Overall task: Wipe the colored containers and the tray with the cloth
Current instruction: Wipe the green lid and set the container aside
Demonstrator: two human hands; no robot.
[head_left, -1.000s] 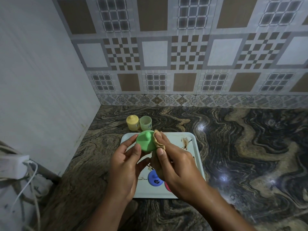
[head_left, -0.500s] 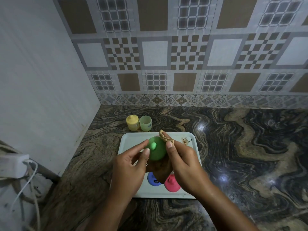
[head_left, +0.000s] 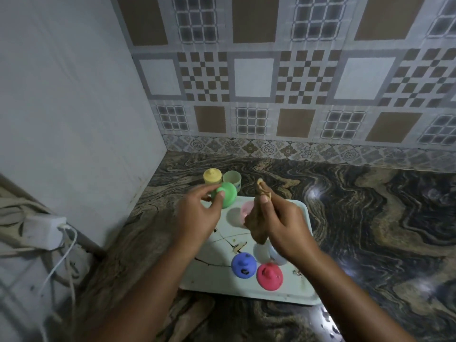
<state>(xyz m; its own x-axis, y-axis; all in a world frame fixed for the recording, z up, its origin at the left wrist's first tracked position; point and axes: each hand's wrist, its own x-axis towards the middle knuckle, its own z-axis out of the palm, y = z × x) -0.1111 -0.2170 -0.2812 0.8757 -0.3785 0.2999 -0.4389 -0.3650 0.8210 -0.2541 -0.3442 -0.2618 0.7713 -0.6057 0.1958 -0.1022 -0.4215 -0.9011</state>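
My left hand point(head_left: 199, 215) pinches a green lid point(head_left: 226, 195) and holds it up over the tray's far left corner, close to the two containers behind it. A brownish cloth point(head_left: 259, 227) hangs from my right hand point(head_left: 283, 225), which grips it above the white tray point(head_left: 299, 296). On the tray lie a blue lid point(head_left: 243, 265) and a pink lid point(head_left: 269, 276). A pale pink open container point(head_left: 246, 211) stands there too, and a pale blue container point(head_left: 276, 256) is partly hidden under my right hand. The tray shows dark smears.
A yellow lidded container point(head_left: 212, 176) and a pale green open container point(head_left: 232, 178) stand on the marble counter point(head_left: 370, 218) behind the tray. A wall closes the left side, with a white charger and cables point(head_left: 47, 233) at the lower left. Patterned tiles back the counter.
My left hand has carried the green lid to the left and farther back, away from the cloth. The right hand has stayed over the tray with the cloth. The view has come closer.
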